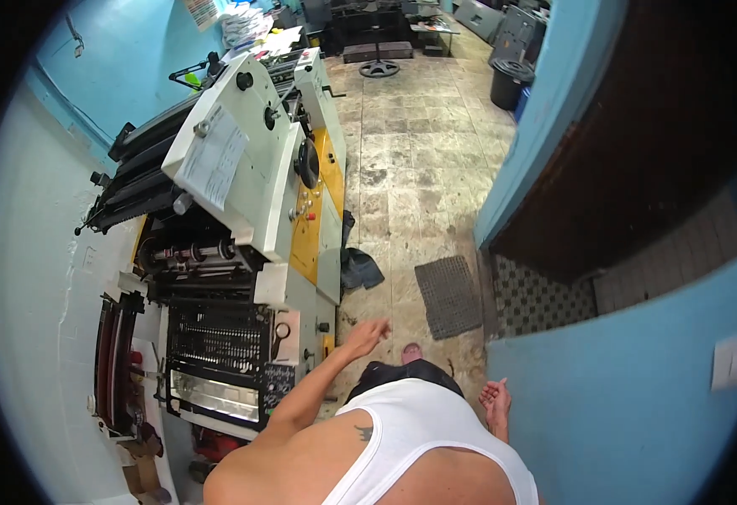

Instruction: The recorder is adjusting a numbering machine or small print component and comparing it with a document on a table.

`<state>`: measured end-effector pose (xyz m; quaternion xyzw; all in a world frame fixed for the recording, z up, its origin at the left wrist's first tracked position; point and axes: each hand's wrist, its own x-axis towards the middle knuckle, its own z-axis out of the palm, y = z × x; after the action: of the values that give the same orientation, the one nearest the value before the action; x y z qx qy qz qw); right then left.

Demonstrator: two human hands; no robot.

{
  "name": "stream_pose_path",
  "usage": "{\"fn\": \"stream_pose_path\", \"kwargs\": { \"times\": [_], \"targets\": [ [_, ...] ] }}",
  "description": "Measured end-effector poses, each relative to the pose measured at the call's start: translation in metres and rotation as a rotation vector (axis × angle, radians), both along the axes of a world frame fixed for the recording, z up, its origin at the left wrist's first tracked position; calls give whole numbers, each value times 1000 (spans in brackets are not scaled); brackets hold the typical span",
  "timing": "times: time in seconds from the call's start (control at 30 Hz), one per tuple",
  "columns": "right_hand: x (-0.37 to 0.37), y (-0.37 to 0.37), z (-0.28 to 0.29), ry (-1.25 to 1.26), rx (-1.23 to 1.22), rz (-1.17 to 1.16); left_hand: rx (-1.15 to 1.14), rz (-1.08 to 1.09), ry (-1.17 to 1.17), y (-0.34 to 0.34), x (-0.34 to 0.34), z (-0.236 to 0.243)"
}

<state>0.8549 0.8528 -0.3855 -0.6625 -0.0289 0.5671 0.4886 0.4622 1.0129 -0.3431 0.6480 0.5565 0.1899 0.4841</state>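
Note:
My left hand (368, 337) hangs in the air beside the printing press (293, 227), over the tiled floor. Its fingers are loosely bent and apart, and I see nothing in them. Low on my other side, my right hand (496, 399) is near the blue wall (587, 387), fingers half curled and apart, with nothing visible in it. The press is white with a yellow control panel (305, 206), a black handwheel (307, 163) and dark rollers. A sheet of paper (214, 156) is fixed to its side. Close to my left arm lies a small black ring-shaped tool (281, 331) on the press.
A grey mat (448, 296) lies ahead on the floor, next to a doorway with a checkered threshold (545, 295). Dark cloth (360, 269) lies against the press's base. Farther off are a black bin (510, 82), a black wheel-shaped base (379, 68) and stacked papers (280, 40).

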Motion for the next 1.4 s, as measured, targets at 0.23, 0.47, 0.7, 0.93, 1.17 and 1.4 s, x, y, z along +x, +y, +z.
{"fn": "stream_pose_path", "kwargs": {
  "times": [0.23, 0.47, 0.7, 0.93, 1.17, 1.4],
  "targets": [
    [49, 266, 24, -239, 169, 263, 252, -196, -8, 249, 113, 100],
    [49, 516, -12, -274, 140, 352, 335, -308, 164, 455, 105, 74],
    [17, 800, 14, -210, 133, 712, 100, -65, 244, 615, 44, 72],
    [-31, 1089, 61, -323, 363, 862, 80, 205, 125, 796, -12, 39],
    [-54, 1257, -22, -590, 222, 887, 233, 334, 43, 1083, -96, 15],
    [-4, 1367, -71, -735, -57, 1173, 304, 390, -34, 1338, -173, 91]
  ]
}}
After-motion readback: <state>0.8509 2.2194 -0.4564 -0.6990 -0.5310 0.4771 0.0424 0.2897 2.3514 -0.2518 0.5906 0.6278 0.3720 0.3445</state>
